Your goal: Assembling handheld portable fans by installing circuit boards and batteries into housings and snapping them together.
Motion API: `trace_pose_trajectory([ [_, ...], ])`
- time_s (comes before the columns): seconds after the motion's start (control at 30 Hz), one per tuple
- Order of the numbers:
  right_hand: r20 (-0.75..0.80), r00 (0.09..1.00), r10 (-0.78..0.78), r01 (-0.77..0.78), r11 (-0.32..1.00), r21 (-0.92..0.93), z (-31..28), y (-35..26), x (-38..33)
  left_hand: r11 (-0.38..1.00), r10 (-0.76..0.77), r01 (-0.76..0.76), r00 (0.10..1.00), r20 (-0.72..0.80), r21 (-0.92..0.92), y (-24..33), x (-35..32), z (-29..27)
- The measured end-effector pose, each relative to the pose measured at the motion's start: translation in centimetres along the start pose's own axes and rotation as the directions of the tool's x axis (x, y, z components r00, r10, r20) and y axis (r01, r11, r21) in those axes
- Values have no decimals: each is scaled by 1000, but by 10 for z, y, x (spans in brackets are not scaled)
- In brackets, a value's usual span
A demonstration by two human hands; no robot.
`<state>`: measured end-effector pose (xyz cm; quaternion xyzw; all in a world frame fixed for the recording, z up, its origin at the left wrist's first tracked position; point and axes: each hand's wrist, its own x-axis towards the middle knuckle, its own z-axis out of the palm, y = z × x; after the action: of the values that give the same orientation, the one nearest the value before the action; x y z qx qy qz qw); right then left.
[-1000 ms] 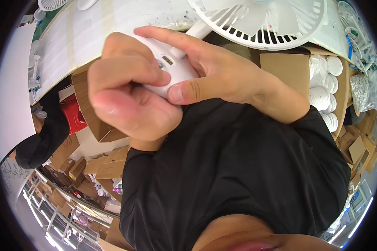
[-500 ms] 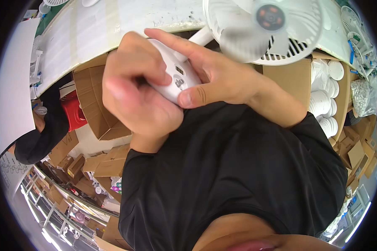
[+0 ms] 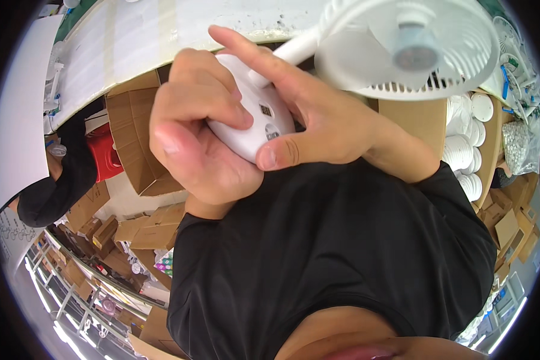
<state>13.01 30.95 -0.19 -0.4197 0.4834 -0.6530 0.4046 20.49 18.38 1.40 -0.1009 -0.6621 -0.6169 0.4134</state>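
While the white desk fan point(image 3: 318, 78) sits right up close to the camera, its rounded base point(image 3: 255, 117) is cradled between both hands in the upper middle of the view, in front of the person's black shirt point(image 3: 330, 258). The stem runs up and right from the base to the round grille head point(image 3: 411, 51), which looks blurred in the middle, so I can't tell much about the blades.

Stuff around it: a long white table point(image 3: 138, 42) curves across the top behind the fan. An open cardboard box point(image 3: 138, 144) sits just left of the hands, with something red point(image 3: 105, 159) beside it. Stacks of white round discs point(image 3: 465, 156) are off to the right on a brown surface, and flattened cartons point(image 3: 144, 231) pile up lower left. Another person in a dark sleeve point(image 3: 54, 186) is at the far left edge. Nothing sits between the camera and the fan except the hands themselves.

Grip-wise: left hand point(image 3: 192, 138) is curled tight around the base's left side, fingers folded over the top. Right hand point(image 3: 324, 120) wraps it from the right, thumb pressed on the base's lower edge near the small buttons, index finger stretched out straight along the top.

Both wrists bend in toward the chest.
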Motion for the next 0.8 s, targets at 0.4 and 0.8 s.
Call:
trace_pose_trajectory([
  [0.4, 36, 995, -98, 96, 995, 30, -2, 0, -4, 954, -82, 75, 997, -12, -291, -11, -6, 1],
  [0.8, 17, 929, -369, 369, 929, -32, -6, 30, -9, 860, -226, 159, 971, -83, -485, -16, -2, 17],
])
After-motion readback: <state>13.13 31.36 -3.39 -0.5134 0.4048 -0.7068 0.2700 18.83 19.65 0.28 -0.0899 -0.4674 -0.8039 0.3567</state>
